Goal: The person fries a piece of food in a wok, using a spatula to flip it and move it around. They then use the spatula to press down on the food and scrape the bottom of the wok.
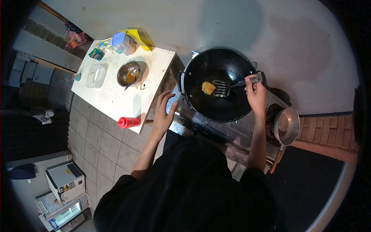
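My right hand is wrapped round the handle of a slotted spatula, over the right side of a large black wok. The spatula's head lies inside the wok, its slotted end right at a small golden-brown piece of food. My left hand hovers left of the wok near the stove's edge, fingers apart and holding nothing. Beneath the wok is a steel gas stove.
On the white table at left stand a metal bowl with yellowish liquid and a spoon, a clear plastic container, a blue-lidded tub and a red bottle. A hammered saucepan sits on the right burner, its wooden handle pointing toward me.
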{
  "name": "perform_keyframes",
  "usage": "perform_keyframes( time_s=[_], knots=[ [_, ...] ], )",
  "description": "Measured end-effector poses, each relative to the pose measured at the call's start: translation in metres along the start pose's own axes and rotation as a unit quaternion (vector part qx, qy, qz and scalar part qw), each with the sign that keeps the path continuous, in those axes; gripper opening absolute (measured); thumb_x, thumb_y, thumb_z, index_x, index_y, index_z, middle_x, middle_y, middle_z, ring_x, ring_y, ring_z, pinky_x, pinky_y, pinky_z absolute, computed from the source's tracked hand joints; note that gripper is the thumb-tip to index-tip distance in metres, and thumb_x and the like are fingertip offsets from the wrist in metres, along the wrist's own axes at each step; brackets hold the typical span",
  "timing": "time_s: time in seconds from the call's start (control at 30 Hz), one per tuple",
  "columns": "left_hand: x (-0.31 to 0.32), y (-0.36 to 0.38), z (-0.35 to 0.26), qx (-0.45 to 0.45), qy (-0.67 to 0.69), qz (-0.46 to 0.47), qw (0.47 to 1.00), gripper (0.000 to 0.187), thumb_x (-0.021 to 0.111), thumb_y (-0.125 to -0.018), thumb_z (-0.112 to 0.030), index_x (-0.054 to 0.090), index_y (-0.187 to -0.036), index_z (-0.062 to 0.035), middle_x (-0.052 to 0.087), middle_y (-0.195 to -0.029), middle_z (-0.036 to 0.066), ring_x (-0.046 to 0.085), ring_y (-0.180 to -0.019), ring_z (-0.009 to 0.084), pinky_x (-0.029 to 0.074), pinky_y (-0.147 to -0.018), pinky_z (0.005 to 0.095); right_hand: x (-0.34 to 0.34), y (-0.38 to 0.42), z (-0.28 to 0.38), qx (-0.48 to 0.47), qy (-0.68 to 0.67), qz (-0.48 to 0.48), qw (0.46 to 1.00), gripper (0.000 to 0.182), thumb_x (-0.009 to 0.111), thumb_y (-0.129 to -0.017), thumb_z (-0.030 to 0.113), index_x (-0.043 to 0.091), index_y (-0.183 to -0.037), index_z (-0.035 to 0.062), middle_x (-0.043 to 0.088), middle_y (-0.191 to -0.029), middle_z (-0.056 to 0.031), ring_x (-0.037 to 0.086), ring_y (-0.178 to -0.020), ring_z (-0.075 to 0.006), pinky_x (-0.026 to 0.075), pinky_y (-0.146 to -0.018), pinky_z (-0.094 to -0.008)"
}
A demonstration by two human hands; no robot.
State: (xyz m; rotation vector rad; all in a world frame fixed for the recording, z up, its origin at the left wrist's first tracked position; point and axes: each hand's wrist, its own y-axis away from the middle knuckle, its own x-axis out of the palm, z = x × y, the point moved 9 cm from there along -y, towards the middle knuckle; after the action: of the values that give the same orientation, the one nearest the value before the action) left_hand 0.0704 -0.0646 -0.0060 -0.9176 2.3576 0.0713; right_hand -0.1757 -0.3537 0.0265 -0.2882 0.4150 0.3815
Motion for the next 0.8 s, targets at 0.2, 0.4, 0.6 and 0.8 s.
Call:
perform_keyframes(
  time_s=[0.2, 0.4, 0.6, 0.8],
  knots=[
    [0.005, 0.000, -0.004, -0.008, 0.001, 0.011, 1.000, 0.033, 0.064, -0.101, -0.025, 0.064, -0.125, -0.0016, 0.054, -0.141, 0.019, 0.055, -0.131, 0.0386, 0.044, -0.109, 0.0435, 0.004, 0.005, -0.007, -0.010, 0.000, 0.011, 1.000, 0.018, 0.065, -0.102, 0.017, 0.061, -0.093, 0.0020, 0.060, -0.065, -0.0031, 0.057, -0.058, -0.0091, 0.044, -0.055, -0.0280],
    [0.006, 0.000, -0.007, 0.003, -0.005, 0.012, 1.000, 0.033, 0.064, -0.101, -0.025, 0.064, -0.125, -0.0019, 0.054, -0.141, 0.019, 0.055, -0.131, 0.0386, 0.043, -0.109, 0.0436, 0.005, 0.011, -0.025, 0.085, -0.084, 0.020, 0.993, 0.016, 0.064, -0.103, 0.016, 0.060, -0.093, 0.0040, 0.060, -0.065, -0.0002, 0.056, -0.057, -0.0060, 0.042, -0.053, -0.0245],
    [0.005, 0.002, -0.003, -0.003, 0.000, 0.010, 1.000, 0.033, 0.064, -0.101, -0.025, 0.064, -0.124, -0.0016, 0.054, -0.140, 0.019, 0.055, -0.130, 0.0386, 0.044, -0.109, 0.0435, -0.002, 0.010, -0.005, 0.060, -0.066, 0.016, 0.996, 0.017, 0.064, -0.103, 0.016, 0.060, -0.092, 0.0038, 0.057, -0.063, 0.0009, 0.056, -0.057, -0.0052, 0.042, -0.053, -0.0238],
    [0.005, 0.000, -0.005, -0.005, 0.005, 0.009, 1.000, 0.033, 0.064, -0.101, -0.024, 0.064, -0.124, -0.0013, 0.055, -0.140, 0.019, 0.055, -0.130, 0.0390, 0.043, -0.109, 0.0438, -0.009, 0.003, 0.016, 0.043, -0.071, 0.009, 0.997, 0.017, 0.063, -0.103, 0.016, 0.059, -0.092, 0.0039, 0.057, -0.064, 0.0007, 0.056, -0.058, -0.0051, 0.042, -0.054, -0.0237]
  ],
)
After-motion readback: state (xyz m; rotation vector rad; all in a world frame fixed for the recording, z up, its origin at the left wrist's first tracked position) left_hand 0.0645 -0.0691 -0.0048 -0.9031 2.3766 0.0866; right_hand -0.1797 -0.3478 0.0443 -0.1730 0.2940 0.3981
